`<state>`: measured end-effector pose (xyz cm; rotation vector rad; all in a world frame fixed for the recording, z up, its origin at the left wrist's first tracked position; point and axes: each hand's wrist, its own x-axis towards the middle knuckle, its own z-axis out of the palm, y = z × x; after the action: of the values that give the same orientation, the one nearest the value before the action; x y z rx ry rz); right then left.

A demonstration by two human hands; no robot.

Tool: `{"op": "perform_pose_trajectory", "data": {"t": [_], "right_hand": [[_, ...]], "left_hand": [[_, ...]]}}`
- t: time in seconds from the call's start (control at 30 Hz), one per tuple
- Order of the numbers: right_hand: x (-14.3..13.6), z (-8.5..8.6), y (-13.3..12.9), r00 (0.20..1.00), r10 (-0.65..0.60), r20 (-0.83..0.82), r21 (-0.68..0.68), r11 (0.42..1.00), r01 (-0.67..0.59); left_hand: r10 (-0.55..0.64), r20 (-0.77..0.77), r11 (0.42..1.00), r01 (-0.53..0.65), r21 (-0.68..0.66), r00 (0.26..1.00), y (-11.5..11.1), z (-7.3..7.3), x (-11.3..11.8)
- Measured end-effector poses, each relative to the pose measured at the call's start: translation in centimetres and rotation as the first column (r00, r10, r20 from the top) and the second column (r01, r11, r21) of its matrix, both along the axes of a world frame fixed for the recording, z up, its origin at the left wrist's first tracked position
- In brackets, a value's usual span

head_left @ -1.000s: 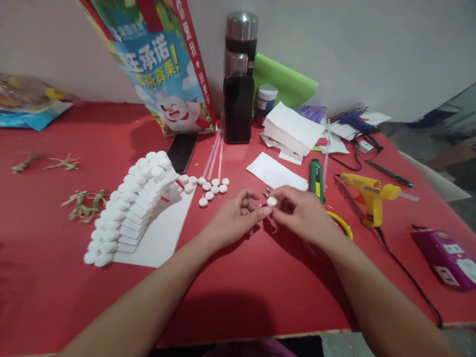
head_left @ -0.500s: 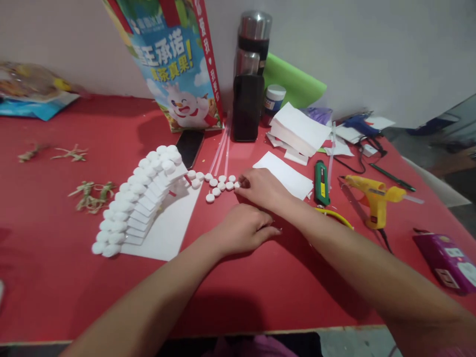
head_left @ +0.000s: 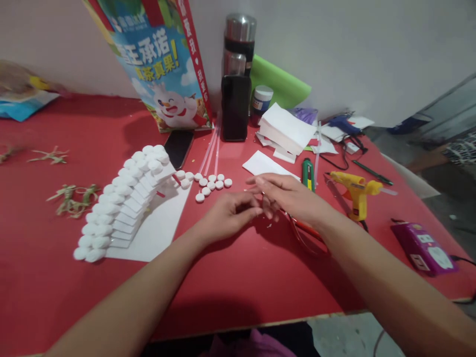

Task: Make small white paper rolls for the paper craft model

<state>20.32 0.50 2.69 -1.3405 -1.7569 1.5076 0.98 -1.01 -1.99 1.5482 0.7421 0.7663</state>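
Note:
Near the middle of the red table, my left hand (head_left: 231, 214) has its fingers loosely curled, thumb apart, and nothing visible in them. Close on its right, my right hand (head_left: 284, 194) hovers with spread fingers and holds nothing that I can see. Several small white discs (head_left: 211, 186) lie just beyond my left hand. Left of them, a curved stepped white model (head_left: 128, 206) edged with white discs rests on a white sheet (head_left: 163, 233). Red-handled pliers (head_left: 310, 232), or a similar tool, lie partly under my right hand.
A yellow glue gun (head_left: 355, 191), a green cutter (head_left: 308, 173) and a purple box (head_left: 424, 248) are on the right. Behind stand a large printed bag (head_left: 167, 69), a phone (head_left: 235, 108) and a flask (head_left: 241, 34). Knotted twine figures (head_left: 74, 198) lie at left.
My right hand has drawn back from the white discs and opened its fingers. My left hand has turned, its thumb now nearer my right hand. The view has shifted to the right.

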Motion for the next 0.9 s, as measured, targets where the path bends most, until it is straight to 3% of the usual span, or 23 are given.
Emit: {"op": "perform_pose_trajectory", "data": {"t": [0.07,0.13,0.23,0.3,0.37,0.43,0.6,0.73,0.9], "right_hand": [[0.4,0.1,-0.8,0.996,0.092,-0.019,-0.021,0.996,-0.092],[1.0,0.2,-1.2,0.984,0.087,0.157,0.195,0.974,-0.117],[2.5,0.5,-1.2,0.89,-0.209,0.406,0.567,0.821,-0.066],[4.0,0.8,-1.4,0.847,-0.339,0.409,0.658,0.753,-0.016],[5.6,0.9,-2.0,0.822,-0.384,0.42,0.694,0.719,-0.019],[7.1,0.8,-3.2,0.754,-0.407,0.516,0.694,0.714,-0.089],[9.1,-0.8,-6.5,0.527,-0.258,0.81,0.462,0.834,-0.302],[8.7,-1.4,-6.9,0.454,-0.212,0.865,0.378,0.871,-0.313],[7.5,-1.0,-5.7,0.384,-0.181,0.905,0.32,0.885,-0.337]], "left_hand": [[0.147,0.058,0.989,-0.144,-0.041,0.987,0.1,0.2,0.0],[0.219,0.07,0.974,-0.214,-0.067,0.973,0.2,0.2,-0.1],[0.331,0.097,0.943,-0.325,-0.069,0.939,0.5,0.2,-0.1],[0.443,0.092,0.897,-0.44,-0.046,0.892,0.5,0.2,-0.2],[0.527,0.061,0.85,-0.527,-0.014,0.848,0.5,0.2,-0.3],[0.572,0.035,0.819,-0.573,0.037,0.82,0.3,0.3,-0.3],[0.565,-0.01,0.818,-0.56,0.13,0.825,0.2,0.1,-0.3],[0.481,-0.035,0.87,-0.472,0.144,0.876,0.6,-0.3,-0.1],[0.434,-0.047,0.889,-0.419,0.186,0.9,0.7,-0.6,-0.1]]}}
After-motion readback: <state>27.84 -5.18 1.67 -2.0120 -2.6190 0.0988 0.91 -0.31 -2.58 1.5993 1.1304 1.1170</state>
